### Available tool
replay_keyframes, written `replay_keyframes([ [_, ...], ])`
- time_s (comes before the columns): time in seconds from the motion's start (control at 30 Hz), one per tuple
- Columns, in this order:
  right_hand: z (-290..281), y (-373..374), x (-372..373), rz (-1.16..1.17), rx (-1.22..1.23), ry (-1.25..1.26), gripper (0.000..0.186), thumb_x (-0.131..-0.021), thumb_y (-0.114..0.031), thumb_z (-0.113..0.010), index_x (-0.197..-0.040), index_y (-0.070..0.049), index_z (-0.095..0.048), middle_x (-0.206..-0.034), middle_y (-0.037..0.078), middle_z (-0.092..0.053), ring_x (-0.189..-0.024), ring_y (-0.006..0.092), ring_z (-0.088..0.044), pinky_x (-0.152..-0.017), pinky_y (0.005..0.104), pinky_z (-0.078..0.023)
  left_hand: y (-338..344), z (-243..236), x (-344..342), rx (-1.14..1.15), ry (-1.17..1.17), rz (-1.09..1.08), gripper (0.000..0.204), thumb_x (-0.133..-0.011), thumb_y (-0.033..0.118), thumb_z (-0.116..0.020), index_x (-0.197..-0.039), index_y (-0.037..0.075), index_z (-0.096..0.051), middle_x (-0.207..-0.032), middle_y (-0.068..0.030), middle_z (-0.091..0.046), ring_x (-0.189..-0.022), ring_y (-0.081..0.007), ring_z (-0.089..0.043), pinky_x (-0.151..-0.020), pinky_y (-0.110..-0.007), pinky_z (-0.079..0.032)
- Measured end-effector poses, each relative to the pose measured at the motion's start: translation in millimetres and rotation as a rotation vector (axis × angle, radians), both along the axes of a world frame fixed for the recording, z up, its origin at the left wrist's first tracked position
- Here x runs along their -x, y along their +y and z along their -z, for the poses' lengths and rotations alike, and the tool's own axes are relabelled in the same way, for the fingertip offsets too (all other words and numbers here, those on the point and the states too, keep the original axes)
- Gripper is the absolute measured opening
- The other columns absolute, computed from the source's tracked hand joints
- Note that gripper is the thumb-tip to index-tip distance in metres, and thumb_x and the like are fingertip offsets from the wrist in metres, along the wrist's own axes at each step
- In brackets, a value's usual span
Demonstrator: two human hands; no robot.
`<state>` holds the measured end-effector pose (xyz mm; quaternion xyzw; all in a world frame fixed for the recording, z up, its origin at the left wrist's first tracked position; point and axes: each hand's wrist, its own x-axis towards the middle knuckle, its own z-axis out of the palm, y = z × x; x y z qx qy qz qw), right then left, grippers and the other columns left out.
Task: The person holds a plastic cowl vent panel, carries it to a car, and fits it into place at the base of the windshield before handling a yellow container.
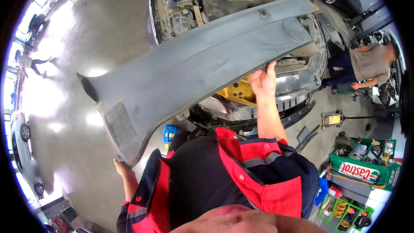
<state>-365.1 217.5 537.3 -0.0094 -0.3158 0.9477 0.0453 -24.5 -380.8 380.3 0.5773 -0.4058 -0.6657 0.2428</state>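
So the big grey plastic cowl panel (194, 60) is up in the air, running diagonally from lower left of the frame to upper right, right over the open engine bay (215, 0) of the car at the top centre; it's got a mesh grille section near its lower left end and a round cap shape near the upper right end. Right hand (264, 82) is just right of centre, fingers curled up over the panel's lower edge, thumb side toward us, so it's gripping that edge; left hand (122, 168) is down at lower left, under the panel's bottom corner, mostly hidden behind it, so can't tell how the fingers sit, it just looks like it's propping the corner. Red and dark work jacket (241, 172) fills the bottom middle. Another person (366, 67) is bent over at the right edge; green tool trolley (362, 164) at lower right, a floor jack (334, 118) just above it on the concrete floor (95, 30); a white car (21, 146) at far left.
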Motion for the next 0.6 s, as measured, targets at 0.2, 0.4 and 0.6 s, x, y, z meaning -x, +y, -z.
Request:
replay_keyframes([
  [0.2,-4.6,-5.7,44.4,0.108,0.110,-0.018,0.072,-0.091,-0.059,-0.052,-0.145,-0.013,-0.039,-0.148,0.003,-0.044,-0.136,0.0257,-0.038,-0.115,0.0469,-0.027,-24.7,-60.7,142.6,-0.001,0.095,0.131,0.057,-0.099,0.043,-0.042,-0.130,-0.003,-0.051,-0.127,-0.0164,-0.058,-0.114,-0.0296,-0.058,-0.101,-0.040,-0.044],
  [0.4,-13.9,-28.7,69.6,0.433,0.030,-0.102,0.069,-0.091,-0.061,-0.052,-0.143,-0.018,-0.042,-0.147,0.003,-0.044,-0.133,0.0280,-0.039,-0.111,0.0490,-0.027,-107.4,-37.0,312.3,0.133,0.000,0.320,0.056,-0.098,0.044,-0.047,-0.124,-0.004,-0.053,-0.122,-0.0156,-0.059,-0.112,-0.0266,-0.056,-0.100,-0.037,-0.041],
  [0.6,-14.1,-98.1,72.8,0.776,-0.110,-0.159,0.069,-0.092,-0.061,-0.051,-0.137,-0.009,-0.048,-0.139,0.009,-0.053,-0.125,0.0288,-0.048,-0.105,0.0438,-0.036,-153.7,-4.3,470.7,0.045,-0.116,0.494,0.054,-0.095,0.048,-0.052,-0.106,-0.004,-0.062,-0.103,-0.0111,-0.061,-0.096,-0.0228,-0.057,-0.088,-0.037,-0.045],
])
